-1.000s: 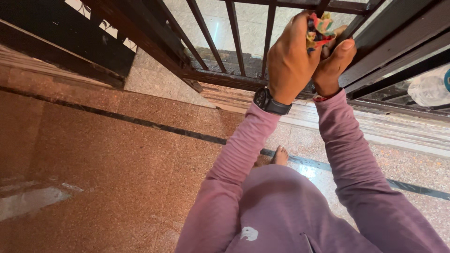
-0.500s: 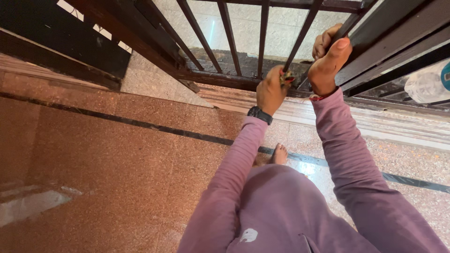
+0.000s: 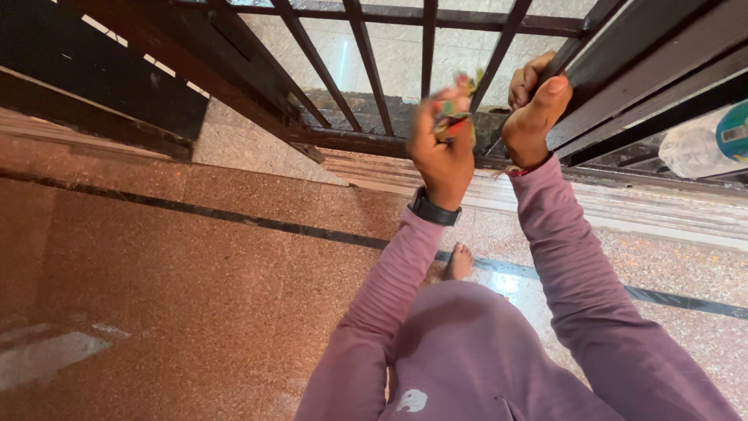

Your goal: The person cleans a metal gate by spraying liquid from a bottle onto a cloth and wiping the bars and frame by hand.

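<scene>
Left hand (image 3: 441, 156) is closed in a fist around a small crumpled cloth (image 3: 452, 118) of many colours, red, green and yellow; the cloth sticks out of the fist toward 12 o'clock. It lies right at this hand, so the left hand is the nearer one. The picture is blurred there, so I cannot tell if the cloth touches the dark metal bar (image 3: 499, 58) of the gate, which runs from 7 o'clock up to 1 o'clock just beside it, at 3 o'clock from the cloth. The left forearm in a mauve sleeve rises from 7 o'clock, with a black watch (image 3: 433, 210) at the wrist, the back of the hand facing the camera.

Right hand (image 3: 534, 105) is at 3 o'clock from the cloth, near it but apart. It is closed around the next bar (image 3: 580, 39) of the gate, thumb up along the bar, fingers wrapped behind it. Its forearm comes up steeply from 5 o'clock.
</scene>
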